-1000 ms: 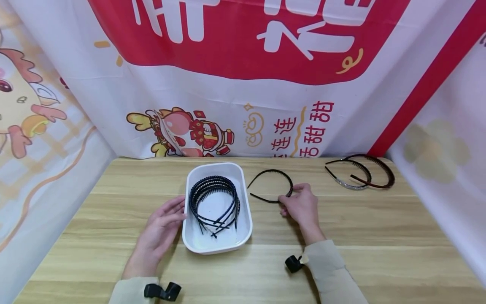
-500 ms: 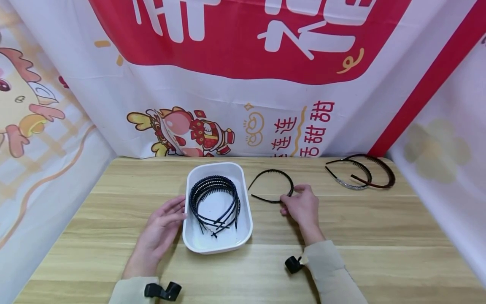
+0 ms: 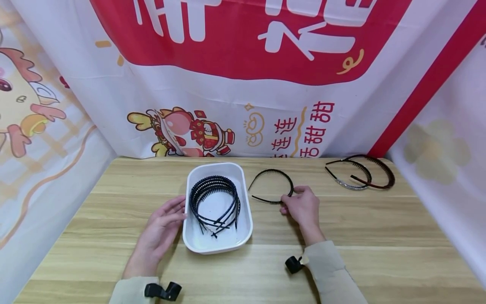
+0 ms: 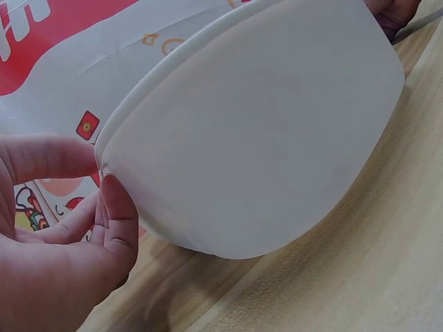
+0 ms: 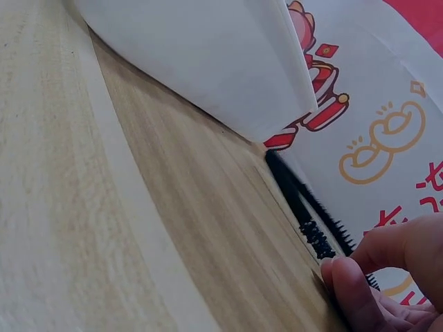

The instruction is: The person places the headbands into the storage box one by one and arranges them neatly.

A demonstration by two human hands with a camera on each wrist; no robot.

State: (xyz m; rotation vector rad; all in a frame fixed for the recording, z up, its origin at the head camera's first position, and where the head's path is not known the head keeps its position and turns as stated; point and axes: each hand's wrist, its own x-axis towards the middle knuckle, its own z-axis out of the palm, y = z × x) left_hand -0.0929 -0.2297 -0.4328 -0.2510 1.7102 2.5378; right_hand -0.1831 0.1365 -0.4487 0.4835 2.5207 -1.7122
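My left hand [image 3: 163, 230] is at the left side of a white plastic box [image 3: 244, 211]. Its thumb and index finger meet at the rim, holding it, in the left wrist view [image 4: 76, 228]. Inside the box lie several black toothed headbands [image 3: 193, 198], nested together. Right of the box, my right hand [image 3: 302, 207] pinches a black headband [image 3: 271, 170] by its curved side, between thumb and index finger. The open ends of this headband point toward the box. In the right wrist view, beads show on the headband [image 5: 297, 200] beside the fingertips.
Two more headbands lie at the table's back right: one with a silvery band [image 3: 351, 186], overlapped by a dark brown one [image 3: 388, 173]. The wooden table [image 3: 379, 253] meets a printed cloth backdrop [image 3: 228, 93] at the back and both sides.
The held headband has shifted very slightly toward the right and nearer to me with the right hand. The left hand and the box have stayed where they were.
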